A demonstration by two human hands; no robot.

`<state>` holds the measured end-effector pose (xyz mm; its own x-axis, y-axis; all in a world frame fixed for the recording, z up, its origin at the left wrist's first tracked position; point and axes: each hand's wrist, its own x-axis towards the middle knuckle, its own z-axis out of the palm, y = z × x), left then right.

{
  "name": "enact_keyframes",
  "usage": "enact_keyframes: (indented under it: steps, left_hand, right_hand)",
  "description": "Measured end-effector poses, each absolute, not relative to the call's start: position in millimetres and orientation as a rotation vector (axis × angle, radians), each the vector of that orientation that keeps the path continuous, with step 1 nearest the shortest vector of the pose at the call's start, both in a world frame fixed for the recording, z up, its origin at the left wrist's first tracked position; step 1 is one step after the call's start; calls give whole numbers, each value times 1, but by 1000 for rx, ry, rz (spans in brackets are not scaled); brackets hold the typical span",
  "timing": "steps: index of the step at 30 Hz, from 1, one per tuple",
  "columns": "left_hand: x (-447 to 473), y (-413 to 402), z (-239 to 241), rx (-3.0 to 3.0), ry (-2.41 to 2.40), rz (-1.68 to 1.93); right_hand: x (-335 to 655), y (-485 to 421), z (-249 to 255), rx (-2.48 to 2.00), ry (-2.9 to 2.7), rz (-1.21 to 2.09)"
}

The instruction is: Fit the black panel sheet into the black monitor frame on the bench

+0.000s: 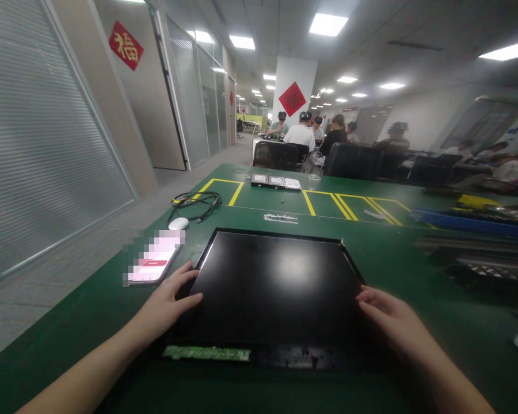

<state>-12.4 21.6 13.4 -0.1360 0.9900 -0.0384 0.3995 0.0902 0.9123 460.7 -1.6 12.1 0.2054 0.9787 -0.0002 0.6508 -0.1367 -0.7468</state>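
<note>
Black display panel [276, 287] lies flat on green table [392, 253]; left hand [168, 302] is laid on its left edge, fingers slightly spread, nothing pinched; right hand [391, 319] is laid on the right edge, fingers loosely together. Panel is judged thin, light, stiff but fragile, with a slippery glossy face; best gripped by the side edges, clear of circuit strip [206, 353] at the near edge.

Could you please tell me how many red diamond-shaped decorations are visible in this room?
3: the left-wall decoration, the pillar decoration, and a small corridor decoration farther down the glass partition. Others may be hidden behind people or walls.
</note>
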Motion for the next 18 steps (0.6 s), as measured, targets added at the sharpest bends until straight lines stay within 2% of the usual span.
enact_keyframes:
  steps: [11, 18]
  left_hand:
    - [-8, 11, 16, 1693, 1621, 896]
    - [-10, 0, 37, 2266, 1446, 665]
  right_hand:
    - [452, -3, 16, -1948, -1617, 495]
    - [447, -3, 21, -1997, -1695, 420]
